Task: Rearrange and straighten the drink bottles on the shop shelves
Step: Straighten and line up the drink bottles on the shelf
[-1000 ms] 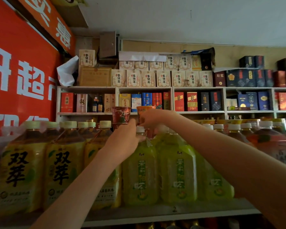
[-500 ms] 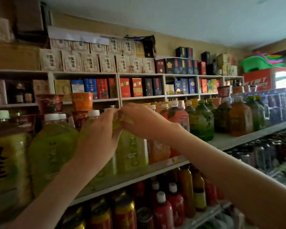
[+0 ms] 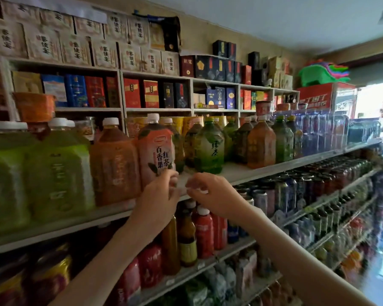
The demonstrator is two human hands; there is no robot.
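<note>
A top shelf (image 3: 238, 171) carries a row of big tea bottles: light green ones (image 3: 58, 173) at the left, an orange-brown one (image 3: 114, 164), a pink-labelled one (image 3: 156, 149) with a white cap, then a green tea bottle (image 3: 209, 149) and darker bottles further right. My left hand (image 3: 157, 195) reaches up to the shelf edge, its fingertips at the pink bottle's lower front without wrapping it. My right hand (image 3: 210, 193) hovers just right of it at the shelf edge, fingers loosely curled, nothing seen in them.
Below the hands, small red and amber bottles (image 3: 205, 233) fill a lower shelf, with cans (image 3: 281, 195) to the right. Boxed goods (image 3: 131, 93) line wall shelves behind. A bare patch of shelf lies between the pink and green bottles. A bright doorway (image 3: 374, 102) is far right.
The view has swung right along the shelf. Both hands have dropped from the green bottles' caps to the shelf edge in front of the pink bottle.
</note>
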